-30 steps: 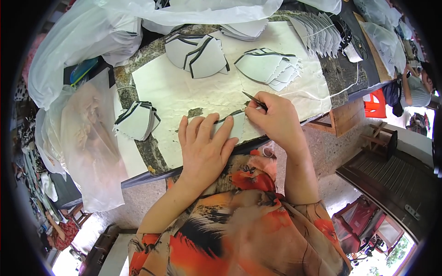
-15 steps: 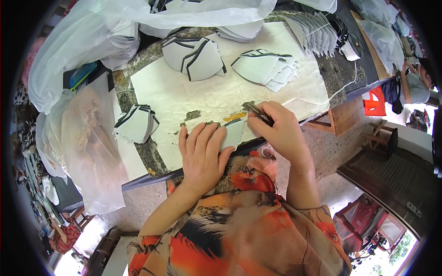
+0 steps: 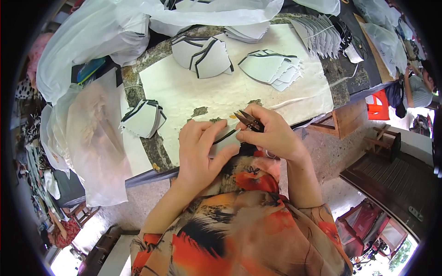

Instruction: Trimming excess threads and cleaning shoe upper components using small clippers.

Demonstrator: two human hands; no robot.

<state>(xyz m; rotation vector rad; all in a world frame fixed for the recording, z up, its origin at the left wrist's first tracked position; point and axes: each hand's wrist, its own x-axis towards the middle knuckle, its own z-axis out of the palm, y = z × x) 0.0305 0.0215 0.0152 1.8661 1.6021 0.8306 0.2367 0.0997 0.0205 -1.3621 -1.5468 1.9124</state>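
My left hand (image 3: 193, 149) holds a white, curved fabric piece (image 3: 224, 146) with black edging, near the table's front edge. Its fingers lie along the far side of the piece and the thumb presses on the near side. In my right hand (image 3: 274, 133) is a pair of dark thread snips (image 3: 249, 120). Their blades are parted and point up and to the left, just beyond the piece's right end. Part of the piece is hidden under my left fingers.
A worn white sheet (image 3: 175, 96) covers the stone-patterned table top. Black-edged pieces lie in piles at left (image 3: 143, 119), far middle (image 3: 212, 60) and far right (image 3: 264, 68). A tied stack (image 3: 315, 37) stands behind. Plastic bags (image 3: 94, 142) crowd the left side.
My left hand has gone from lying fairly flat to gripping the piece, which is now tilted. The snips have turned in my right hand, and their blades now show parted.
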